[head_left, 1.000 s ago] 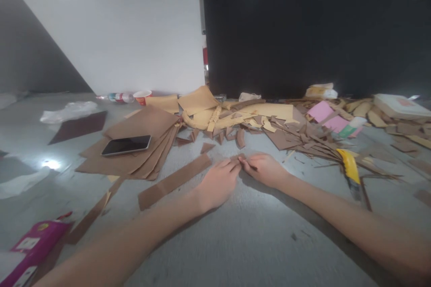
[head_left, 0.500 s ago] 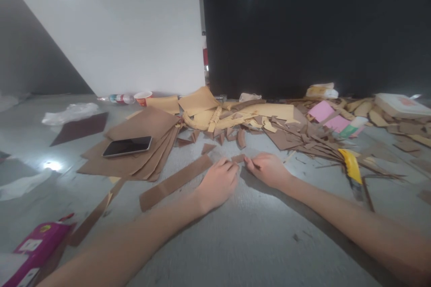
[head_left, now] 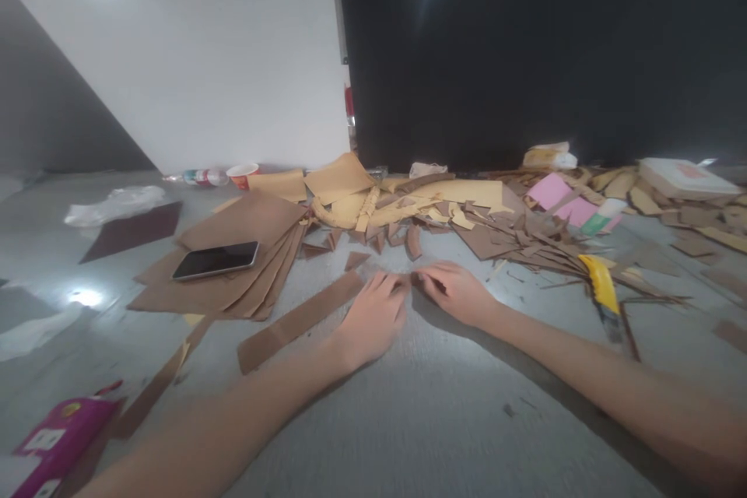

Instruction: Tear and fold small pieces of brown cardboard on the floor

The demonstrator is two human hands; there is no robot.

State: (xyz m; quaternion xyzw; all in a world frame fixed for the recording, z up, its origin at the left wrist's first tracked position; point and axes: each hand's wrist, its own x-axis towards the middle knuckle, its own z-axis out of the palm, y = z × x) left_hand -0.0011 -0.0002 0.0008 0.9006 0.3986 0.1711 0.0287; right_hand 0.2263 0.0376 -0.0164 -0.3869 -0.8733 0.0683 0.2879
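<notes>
My left hand (head_left: 373, 319) rests low over the grey table, its fingers bent together on a small brown cardboard piece (head_left: 407, 278). Only a sliver of that piece shows between the two hands. My right hand (head_left: 458, 292) is closed at the other end of it, fingertips almost touching those of the left. Just left of my left hand lies a long brown cardboard strip (head_left: 297, 323), and a small brown triangle (head_left: 355, 260) sits beyond it. A curved brown scrap (head_left: 413, 241) lies past my fingertips.
A phone (head_left: 215, 260) lies on stacked brown sheets (head_left: 152, 297) at left. A yellow utility knife (head_left: 601, 288) lies at right beside piled scraps (head_left: 525, 249). Magenta packaging (head_left: 70, 436) is at front left; a paper cup (head_left: 242, 175) stands at the back.
My right hand has come closer to the left, its fingers now over more of the small cardboard piece. The whole view has shifted slightly.
</notes>
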